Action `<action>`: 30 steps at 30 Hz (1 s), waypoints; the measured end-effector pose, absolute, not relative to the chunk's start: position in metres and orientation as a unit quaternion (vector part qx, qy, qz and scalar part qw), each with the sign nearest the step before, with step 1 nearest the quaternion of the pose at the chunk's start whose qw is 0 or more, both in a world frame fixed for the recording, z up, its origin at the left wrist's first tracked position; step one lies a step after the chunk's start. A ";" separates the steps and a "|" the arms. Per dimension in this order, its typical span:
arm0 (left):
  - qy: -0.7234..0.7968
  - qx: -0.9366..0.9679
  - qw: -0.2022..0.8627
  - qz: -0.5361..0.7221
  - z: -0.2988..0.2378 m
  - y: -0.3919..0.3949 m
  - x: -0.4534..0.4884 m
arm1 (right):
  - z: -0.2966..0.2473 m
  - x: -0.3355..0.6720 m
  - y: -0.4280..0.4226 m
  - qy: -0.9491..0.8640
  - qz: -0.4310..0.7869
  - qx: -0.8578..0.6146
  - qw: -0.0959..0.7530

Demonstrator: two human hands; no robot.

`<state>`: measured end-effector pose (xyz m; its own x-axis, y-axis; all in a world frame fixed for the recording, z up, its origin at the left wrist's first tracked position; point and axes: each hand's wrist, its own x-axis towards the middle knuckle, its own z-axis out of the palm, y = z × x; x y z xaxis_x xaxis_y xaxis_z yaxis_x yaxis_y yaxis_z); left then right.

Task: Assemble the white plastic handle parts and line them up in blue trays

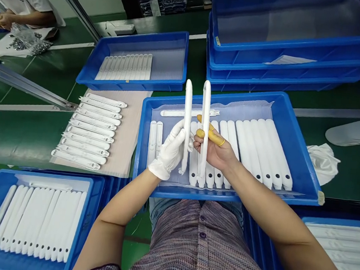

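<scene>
One long, slim white plastic bar [188, 106] and a matching second bar [206, 103], side by side with a gap, over the middle of a shallow blue plastic tray [256, 197]. Left hand [170, 149] (white glove) closed on the first; right hand [215, 149] (yellow finger cots) grips the second. Flat white dark-dotted bars [255, 150] line up along the tray's front edge; a narrow white bar [173, 113] lies crosswise near its rear edge. Beyond its left edge, slim white strips [91, 130] on a beige sheet [124, 146], green desk [8, 135]. Crumpled white cloth [324, 161] just off its right edge.
</scene>
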<state>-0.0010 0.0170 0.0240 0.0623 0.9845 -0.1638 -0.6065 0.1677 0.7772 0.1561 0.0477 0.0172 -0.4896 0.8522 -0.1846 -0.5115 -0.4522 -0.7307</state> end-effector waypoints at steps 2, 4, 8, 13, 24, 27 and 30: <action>0.350 0.247 0.683 0.592 0.023 0.017 -0.002 | 0.017 0.156 0.048 -0.281 0.818 -0.269 0.424; 0.333 0.221 0.699 0.593 0.022 0.018 -0.005 | 0.017 0.155 0.049 -0.257 0.823 -0.275 0.425; 0.291 0.156 0.758 0.563 0.019 0.019 -0.010 | 0.014 0.150 0.049 -0.203 0.831 -0.262 0.447; 0.291 0.102 0.790 0.529 0.017 0.021 -0.013 | 0.011 0.143 0.049 -0.151 0.859 -0.234 0.430; 0.308 0.159 0.742 0.574 0.009 0.023 -0.017 | 0.015 0.145 0.047 -0.193 0.852 -0.230 0.430; 0.309 0.169 0.745 0.567 0.008 0.024 -0.016 | 0.015 0.144 0.047 -0.215 0.839 -0.271 0.419; 0.342 0.169 0.728 0.570 0.009 0.024 -0.015 | 0.017 0.144 0.048 -0.237 0.822 -0.317 0.409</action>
<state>-0.0154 0.0236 0.0088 0.1173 0.9453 -0.3044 -0.7136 0.2934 0.6361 0.1443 0.0478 0.0173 -0.4632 0.8236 -0.3272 -0.5224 -0.5520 -0.6499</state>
